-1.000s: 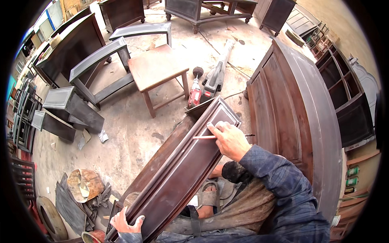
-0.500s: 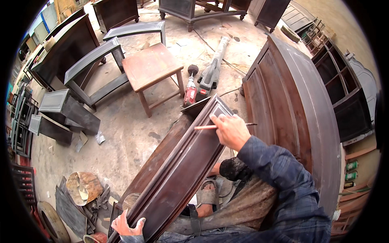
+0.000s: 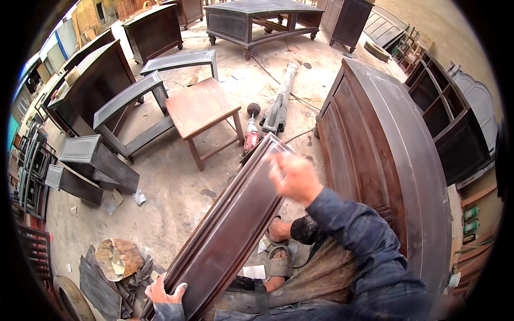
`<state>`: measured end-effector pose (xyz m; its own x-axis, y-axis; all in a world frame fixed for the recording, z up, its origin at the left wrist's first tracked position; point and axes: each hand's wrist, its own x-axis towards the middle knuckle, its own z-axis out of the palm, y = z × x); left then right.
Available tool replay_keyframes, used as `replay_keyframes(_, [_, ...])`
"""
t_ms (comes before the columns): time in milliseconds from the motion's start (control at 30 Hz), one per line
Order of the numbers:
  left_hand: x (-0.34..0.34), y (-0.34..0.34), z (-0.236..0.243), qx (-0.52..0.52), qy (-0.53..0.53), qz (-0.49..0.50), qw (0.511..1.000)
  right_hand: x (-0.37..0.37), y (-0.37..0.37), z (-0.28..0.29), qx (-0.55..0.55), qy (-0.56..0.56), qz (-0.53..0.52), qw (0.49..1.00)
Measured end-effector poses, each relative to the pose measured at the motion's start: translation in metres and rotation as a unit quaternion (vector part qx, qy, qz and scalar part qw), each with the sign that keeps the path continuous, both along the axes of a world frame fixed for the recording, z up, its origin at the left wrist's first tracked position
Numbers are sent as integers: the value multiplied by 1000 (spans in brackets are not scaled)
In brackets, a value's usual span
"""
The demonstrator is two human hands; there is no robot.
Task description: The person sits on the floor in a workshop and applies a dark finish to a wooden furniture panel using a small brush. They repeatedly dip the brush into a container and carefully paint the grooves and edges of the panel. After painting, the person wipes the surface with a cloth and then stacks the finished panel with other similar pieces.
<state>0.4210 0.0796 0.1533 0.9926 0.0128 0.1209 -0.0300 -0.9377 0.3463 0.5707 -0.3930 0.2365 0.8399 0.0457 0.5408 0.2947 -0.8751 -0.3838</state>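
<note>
A long dark-brown wooden panel with moulded edges slants from my lap toward the far middle. At its near end my left hand grips the left edge, thumb lying on the face and fingers over the side. My right hand is over the far end, close to the pale, scuffed corner of the moulding. Its fingers look curled together but are smeared by motion. What they hold cannot be made out; the thin pinkish stick seen earlier does not show now.
Past the panel's far end lie a red power tool and a grey blower-like tool. A brown stool stands left of them. A large dark cabinet rises close on my right. Scraps and a worn round container lie lower left.
My right hand has shifted slightly left and down over the panel's far end and is now blurred. The stick across its fingers is no longer visible. The view has tilted up; my left hand keeps its grip.
</note>
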Motion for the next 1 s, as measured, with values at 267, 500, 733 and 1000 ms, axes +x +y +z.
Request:
replay_keyframes(267, [74,21,24,-141,146,33,979,33,-91,35,253,-14,-179,951])
replay_keyframes(500, [95,-16,57,154,-8,-71,985,62,-86,69,391,-129,-83,908])
replay_keyframes(733, [147,-52,47,-23,102,-356,929,79,-50,-26,486,-140,-57,861])
replay_keyframes(1000, [125,-3,-8,-9,210,-435,876,92,-85,-98,271,-49,26,961])
